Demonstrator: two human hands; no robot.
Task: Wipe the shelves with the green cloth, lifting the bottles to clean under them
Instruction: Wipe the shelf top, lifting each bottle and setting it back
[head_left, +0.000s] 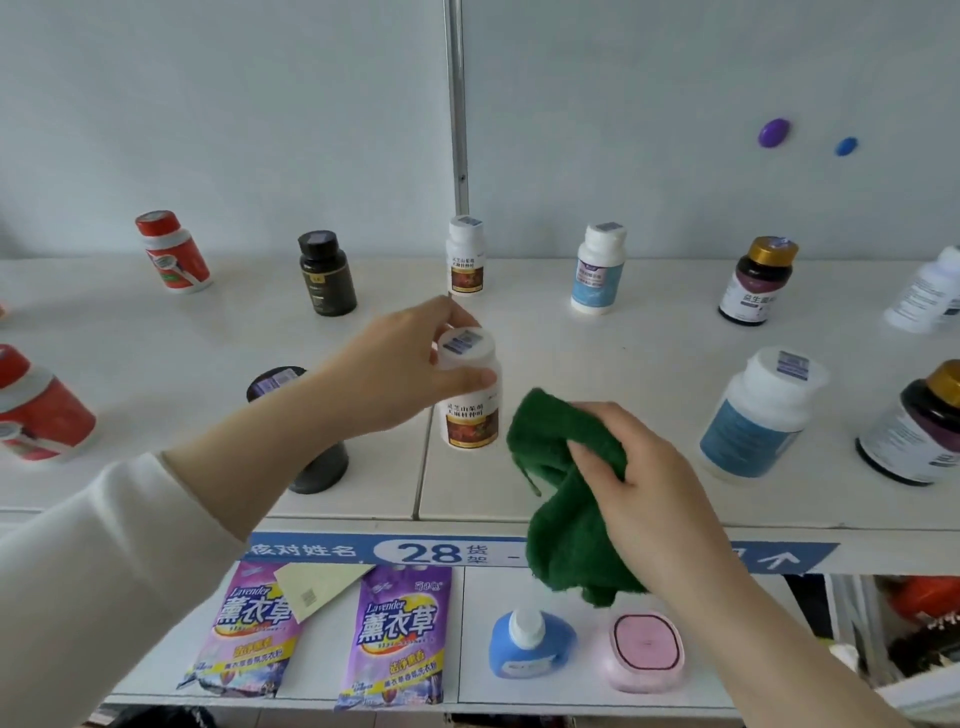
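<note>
Two grips: left hand (400, 364) pinches white bottle (470, 402); right hand (649, 478) clutches green cloth (561, 499) beside it.

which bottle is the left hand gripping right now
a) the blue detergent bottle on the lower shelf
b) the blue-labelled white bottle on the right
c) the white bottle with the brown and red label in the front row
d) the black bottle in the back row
c: the left hand has its fingers wrapped round the cap of the white bottle with the brown and red label, while the right hand holds the green cloth beside it.
</note>
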